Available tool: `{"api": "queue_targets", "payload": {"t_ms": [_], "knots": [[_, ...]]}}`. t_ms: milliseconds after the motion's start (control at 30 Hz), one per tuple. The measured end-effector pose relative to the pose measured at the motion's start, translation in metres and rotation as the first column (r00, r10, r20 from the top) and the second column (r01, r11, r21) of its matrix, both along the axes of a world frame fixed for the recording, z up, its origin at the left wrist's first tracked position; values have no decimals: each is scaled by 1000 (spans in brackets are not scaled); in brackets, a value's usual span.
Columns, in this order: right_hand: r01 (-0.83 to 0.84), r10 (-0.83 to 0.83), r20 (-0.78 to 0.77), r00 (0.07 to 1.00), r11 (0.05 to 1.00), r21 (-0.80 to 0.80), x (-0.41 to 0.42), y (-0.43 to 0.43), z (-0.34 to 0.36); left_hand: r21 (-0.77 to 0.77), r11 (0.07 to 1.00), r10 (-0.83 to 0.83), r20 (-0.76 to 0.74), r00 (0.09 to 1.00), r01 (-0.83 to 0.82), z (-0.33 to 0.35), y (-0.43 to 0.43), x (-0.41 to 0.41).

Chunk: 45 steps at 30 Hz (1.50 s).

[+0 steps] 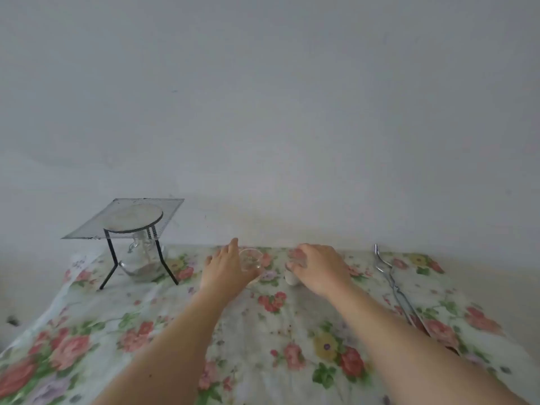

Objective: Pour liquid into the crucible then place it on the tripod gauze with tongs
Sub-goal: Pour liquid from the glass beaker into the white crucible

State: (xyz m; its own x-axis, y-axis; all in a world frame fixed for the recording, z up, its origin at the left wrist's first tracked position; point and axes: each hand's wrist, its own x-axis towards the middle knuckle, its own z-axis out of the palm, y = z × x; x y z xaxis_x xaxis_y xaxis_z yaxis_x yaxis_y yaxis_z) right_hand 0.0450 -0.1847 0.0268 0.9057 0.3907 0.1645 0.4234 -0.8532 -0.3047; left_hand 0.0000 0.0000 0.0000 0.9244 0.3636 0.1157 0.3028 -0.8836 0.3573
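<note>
A small clear glass beaker [250, 259] stands at the far middle of the table, and my left hand [226, 268] wraps around its left side. Just right of it sits a small white crucible [291, 277], with my right hand [320, 267] over its top and fingers curled on it. Metal tongs [391, 283] lie on the cloth at the right, untouched. At the far left stands a black tripod [112, 258] carrying a wire gauze [128, 219] with a round pale centre.
A glass spirit lamp [143, 260] sits under the tripod. A floral cloth [263, 331] covers the table, which ends at a plain wall [263, 112] behind. The table's bare edge shows at the left and right.
</note>
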Motion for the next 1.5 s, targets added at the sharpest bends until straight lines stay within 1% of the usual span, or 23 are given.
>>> {"api": "queue_targets", "payload": {"t_ms": [133,233,333,500,667,800,1033,1133,1300,1500], "knots": [[-8,8,-79,997,1000,2,3,1,-10,-201,979,35,-21,999,-39,-8,4,5],[10,-11,-124,992,1000,-10,6,4,-16,-405,913,61,12,998,-51,-13,4,9],[17,-20,-137,990,1000,-20,9,5,-20,-485,873,80,25,997,-57,-14,5,12],[22,-17,-160,987,999,30,14,4,-25,-589,808,78,65,995,-25,-16,5,15],[30,-17,-175,985,997,76,17,2,-27,-619,785,65,99,993,11,-11,3,15],[48,-26,-188,982,992,117,18,0,-29,-608,794,59,113,992,22,-6,0,17],[69,-21,-226,974,976,208,19,0,-32,-634,769,14,149,989,85,3,-9,18],[73,-15,-239,971,969,234,19,-1,-34,-625,775,0,152,988,97,7,-13,17],[48,11,-253,967,972,229,18,-2,-33,-616,779,-10,171,985,114,12,-18,15],[50,12,-261,965,972,230,17,-4,-32,-569,811,-36,178,983,133,16,-23,15]]}}
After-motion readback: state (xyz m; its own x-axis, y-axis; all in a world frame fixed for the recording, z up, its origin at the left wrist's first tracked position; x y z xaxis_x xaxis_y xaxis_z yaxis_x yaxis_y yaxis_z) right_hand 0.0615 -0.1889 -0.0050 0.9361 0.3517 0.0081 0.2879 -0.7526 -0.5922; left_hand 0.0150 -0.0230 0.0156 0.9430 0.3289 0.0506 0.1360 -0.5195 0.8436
